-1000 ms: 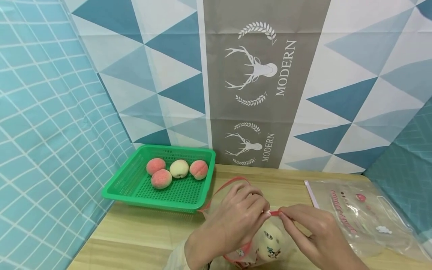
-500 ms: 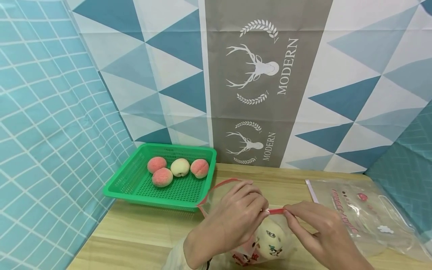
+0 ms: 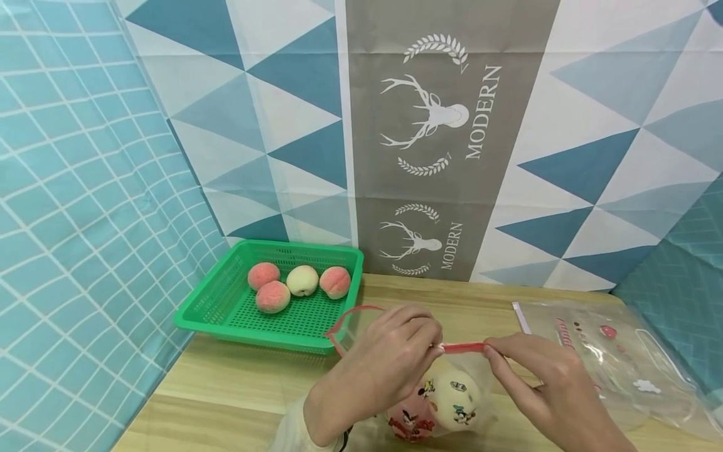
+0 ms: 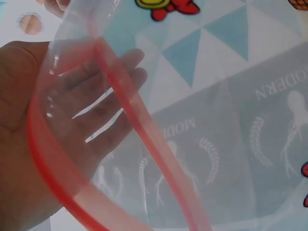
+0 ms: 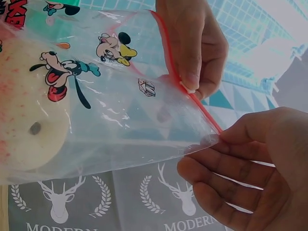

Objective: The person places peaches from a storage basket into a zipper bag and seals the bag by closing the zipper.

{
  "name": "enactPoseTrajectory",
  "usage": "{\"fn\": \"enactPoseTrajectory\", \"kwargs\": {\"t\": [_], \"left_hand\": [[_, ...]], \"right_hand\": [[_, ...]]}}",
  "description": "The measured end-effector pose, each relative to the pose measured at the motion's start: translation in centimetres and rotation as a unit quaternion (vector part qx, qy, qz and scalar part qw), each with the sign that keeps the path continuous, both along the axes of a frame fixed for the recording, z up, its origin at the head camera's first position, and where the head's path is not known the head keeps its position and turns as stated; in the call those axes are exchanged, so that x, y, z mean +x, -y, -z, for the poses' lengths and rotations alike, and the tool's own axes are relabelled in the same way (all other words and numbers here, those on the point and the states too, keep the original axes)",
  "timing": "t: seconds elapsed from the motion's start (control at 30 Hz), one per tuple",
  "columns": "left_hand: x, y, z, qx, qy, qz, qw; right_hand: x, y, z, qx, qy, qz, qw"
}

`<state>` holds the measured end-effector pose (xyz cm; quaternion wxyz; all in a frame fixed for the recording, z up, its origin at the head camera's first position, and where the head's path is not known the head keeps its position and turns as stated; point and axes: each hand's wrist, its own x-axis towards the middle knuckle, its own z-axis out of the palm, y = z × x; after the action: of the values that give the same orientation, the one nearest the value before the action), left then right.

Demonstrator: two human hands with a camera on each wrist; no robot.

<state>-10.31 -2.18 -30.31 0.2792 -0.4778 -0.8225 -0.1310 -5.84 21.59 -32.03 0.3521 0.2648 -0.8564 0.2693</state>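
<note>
A clear zip bag (image 5: 110,110) with cartoon prints and a red zip edge stands upright between both hands. My left hand (image 3: 390,367) pinches a small white slider (image 5: 187,88) on the red zip. At the bag's right corner, my right hand (image 3: 545,376) holds the end of the zip between thumb and forefinger. A straight stretch of red zip (image 3: 463,347) spans the two hands, while left of the slider the mouth gapes. Inside lie a pale peach (image 3: 449,392) and a redder one beside it, partly hidden by my left hand.
A green plastic basket (image 3: 198,318) stands at the back left, holding several peaches (image 3: 273,297). Another clear bag (image 3: 615,358) with a pale strip lies flat at the right. All rest on a wooden table (image 3: 226,389) before a patterned backdrop.
My left hand has shifted slightly left along the zip with the slider. My right hand has moved a little right, and the red stretch between the hands has grown longer.
</note>
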Motion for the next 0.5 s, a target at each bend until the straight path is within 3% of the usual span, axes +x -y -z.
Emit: {"fn": "enactPoseTrajectory", "kwargs": {"t": [0.17,0.33,0.5], "left_hand": [[-0.19,0.03,0.09,0.010,0.000,0.007,0.9999],[-0.45,-0.01,0.12,0.018,-0.012,0.010,0.9997],[-0.52,-0.07,0.13,0.013,-0.006,0.014,0.9998]], "right_hand": [[0.12,0.13,-0.23,-0.002,0.019,-0.004,0.9998],[0.25,0.57,-0.20,0.005,0.064,0.003,0.9980],[0.06,0.52,-0.13,0.021,0.051,-0.008,0.9984]]}}
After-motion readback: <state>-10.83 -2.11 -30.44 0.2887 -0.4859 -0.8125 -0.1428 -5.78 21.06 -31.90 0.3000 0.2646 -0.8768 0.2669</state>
